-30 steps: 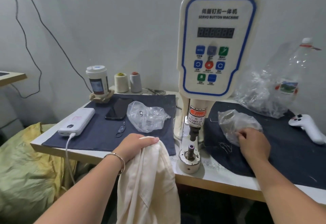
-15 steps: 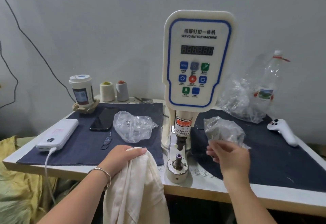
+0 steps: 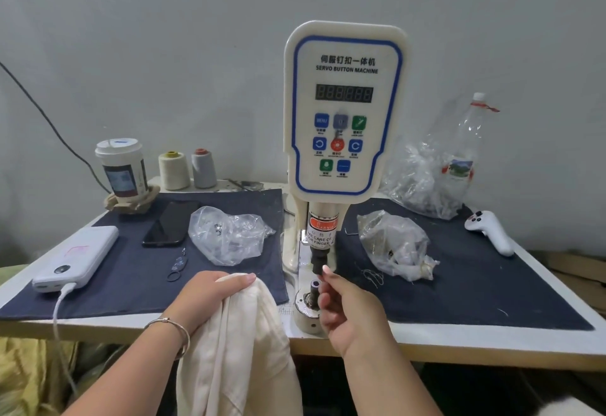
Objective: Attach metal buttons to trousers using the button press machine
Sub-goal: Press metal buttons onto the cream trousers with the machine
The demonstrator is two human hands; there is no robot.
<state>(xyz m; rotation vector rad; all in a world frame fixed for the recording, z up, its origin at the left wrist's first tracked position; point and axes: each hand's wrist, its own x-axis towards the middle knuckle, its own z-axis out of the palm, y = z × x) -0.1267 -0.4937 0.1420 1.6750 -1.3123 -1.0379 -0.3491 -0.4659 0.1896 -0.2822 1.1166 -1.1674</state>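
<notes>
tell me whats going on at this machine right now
A person sits at a button press machine. The left hand grips cream trousers at the table edge. The right hand is raised at the black punch, fingertips together as if placing a small part, which can't be seen.

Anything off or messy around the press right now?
Nothing damaged or spilled. Minor clutter: a loose tangle of thread lies on the dark mat right of the button machine, beside a crumpled plastic bag. The right hand has fingertips close under the black punch, by the finger-warning label.
</notes>
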